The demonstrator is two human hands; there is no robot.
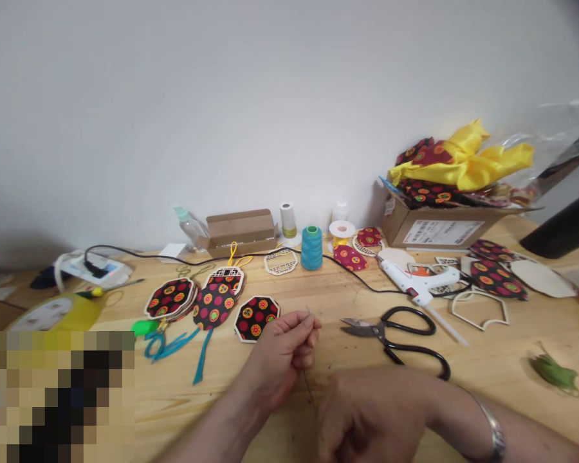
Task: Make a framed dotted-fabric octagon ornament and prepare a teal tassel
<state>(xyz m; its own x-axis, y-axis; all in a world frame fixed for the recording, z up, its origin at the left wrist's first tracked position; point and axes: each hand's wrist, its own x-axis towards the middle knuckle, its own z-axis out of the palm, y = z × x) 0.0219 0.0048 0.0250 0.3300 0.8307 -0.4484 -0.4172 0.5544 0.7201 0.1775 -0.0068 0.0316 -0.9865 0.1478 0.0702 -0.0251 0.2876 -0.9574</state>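
Head view: a thin strand [308, 388] is pinched in the left hand [289, 347] above the table [174, 411], trailing toward the right hand [369, 408]; that blurred grip cannot be told. Step judged: strand handling; steady pinch and slack control called for next.

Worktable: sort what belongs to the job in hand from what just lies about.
Seemingly in use:
thin strand, pinched by the left hand
(right hand: contents unclear)

Apparently just lying about:
scissors
glue gun
teal spool
green bundle
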